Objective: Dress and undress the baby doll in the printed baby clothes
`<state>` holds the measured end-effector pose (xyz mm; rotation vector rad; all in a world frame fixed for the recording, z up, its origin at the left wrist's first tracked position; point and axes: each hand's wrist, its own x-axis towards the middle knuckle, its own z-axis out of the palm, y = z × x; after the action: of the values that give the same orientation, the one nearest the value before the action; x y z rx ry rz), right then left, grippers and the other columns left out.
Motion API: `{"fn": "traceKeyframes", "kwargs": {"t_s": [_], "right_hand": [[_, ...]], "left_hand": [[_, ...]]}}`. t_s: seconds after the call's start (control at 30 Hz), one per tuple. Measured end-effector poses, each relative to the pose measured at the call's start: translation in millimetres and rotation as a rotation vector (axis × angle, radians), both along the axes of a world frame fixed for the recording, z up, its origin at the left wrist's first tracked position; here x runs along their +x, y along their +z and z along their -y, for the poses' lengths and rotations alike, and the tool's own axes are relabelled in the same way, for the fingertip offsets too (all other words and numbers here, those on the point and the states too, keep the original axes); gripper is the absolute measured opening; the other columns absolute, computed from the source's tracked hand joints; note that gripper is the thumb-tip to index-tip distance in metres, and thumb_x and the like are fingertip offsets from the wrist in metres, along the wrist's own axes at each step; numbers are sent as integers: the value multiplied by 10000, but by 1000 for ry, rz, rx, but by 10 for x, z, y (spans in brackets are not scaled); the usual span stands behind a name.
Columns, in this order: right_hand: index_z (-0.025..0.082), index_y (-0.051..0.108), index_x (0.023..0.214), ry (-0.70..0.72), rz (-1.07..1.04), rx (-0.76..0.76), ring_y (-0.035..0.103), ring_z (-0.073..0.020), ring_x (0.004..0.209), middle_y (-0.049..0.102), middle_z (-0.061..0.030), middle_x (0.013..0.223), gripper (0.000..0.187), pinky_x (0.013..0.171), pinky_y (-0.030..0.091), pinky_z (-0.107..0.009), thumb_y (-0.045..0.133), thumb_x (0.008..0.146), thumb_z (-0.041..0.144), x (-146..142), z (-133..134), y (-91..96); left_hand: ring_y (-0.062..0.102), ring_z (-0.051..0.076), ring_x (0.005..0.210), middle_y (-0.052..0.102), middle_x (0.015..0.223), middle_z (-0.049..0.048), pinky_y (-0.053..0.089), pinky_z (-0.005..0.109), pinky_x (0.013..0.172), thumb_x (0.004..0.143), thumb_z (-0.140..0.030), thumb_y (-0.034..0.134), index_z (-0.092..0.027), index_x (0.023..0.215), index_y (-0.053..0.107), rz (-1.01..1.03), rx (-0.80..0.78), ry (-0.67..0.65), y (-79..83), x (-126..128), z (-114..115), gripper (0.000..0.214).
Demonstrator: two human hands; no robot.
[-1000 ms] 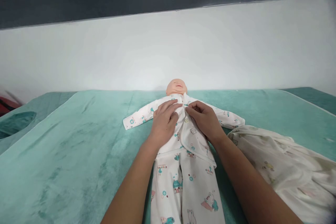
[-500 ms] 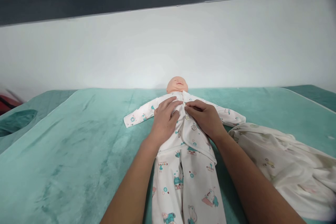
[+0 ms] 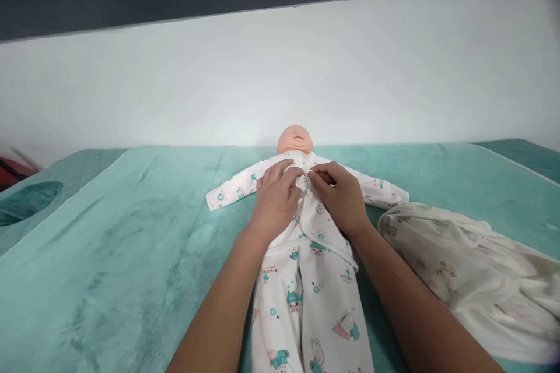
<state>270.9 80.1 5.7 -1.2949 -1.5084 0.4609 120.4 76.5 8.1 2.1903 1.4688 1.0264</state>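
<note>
A baby doll (image 3: 295, 140) lies on its back, head away from me and arms spread, in a white printed baby shirt (image 3: 321, 227) and matching trousers (image 3: 330, 315). My left hand (image 3: 276, 198) rests on the shirt's chest, its thumb and index finger closing on bunched cloth beside the front opening. Opposite it, my right hand (image 3: 340, 193) pinches the shirt's front edge high on the chest, thumb against index finger. Small buttons show along that edge; what lies right between the fingertips is too small to make out. Lower down, the front flap hangs apart over the trousers.
A crumpled white printed cloth (image 3: 472, 268) lies to the right, against the doll's sleeve end. Green plush fabric (image 3: 131, 256) covers the surface. Behind stands a white wall (image 3: 280, 76); a dark oval opening (image 3: 30, 201) and something red (image 3: 13, 175) are at far left.
My right fingertips have shifted slightly up at the shirt's edge, and the button below them shows more. My left hand stays nearly in place. The view has tilted a little.
</note>
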Motion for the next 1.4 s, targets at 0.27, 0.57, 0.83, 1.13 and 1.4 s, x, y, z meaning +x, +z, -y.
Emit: {"fn": "traceKeyframes", "kwargs": {"t_s": [0.27,0.57,0.83,1.13,1.4], "right_hand": [[206,580,807,-25,-154,-240,471,-105,566,564,41,655,191,585,356,-250,559,839,392,83,88,151],[201,522,688,142,663,-370,462,-125,540,581,-1,664,323,488,264,-267,553,860,472,24,441,516],[196,437,659,81,783,-390,433,-108,525,551,6,668,230,481,256,-259,476,877,258,-64,466,435],[178,532,823,58,889,-355,513,-147,655,566,-39,811,266,527,273,-265,470,954,402,-103,538,416],[175,510,819,-19,966,-404,458,-135,608,534,-44,810,135,513,207,-273,434,920,223,-207,554,418]], "left_hand": [[494,197,1276,566,1321,56,365,407,1098,907,-183,484,-242,987,573,366,43,-28,18,-50,31,134],[382,213,1378,494,1434,9,319,435,1157,917,-145,481,-288,1016,706,205,-6,-191,-4,-153,136,284],[373,190,1380,491,1431,17,305,429,1170,928,-121,432,-268,1033,692,165,16,-180,-16,-137,130,317],[415,201,1349,523,1392,39,342,427,1145,915,-150,487,-256,975,696,218,42,-158,-42,-142,117,242],[434,197,1332,538,1369,44,355,422,1136,908,-128,484,-250,978,698,211,81,-148,-51,-132,121,257]]}}
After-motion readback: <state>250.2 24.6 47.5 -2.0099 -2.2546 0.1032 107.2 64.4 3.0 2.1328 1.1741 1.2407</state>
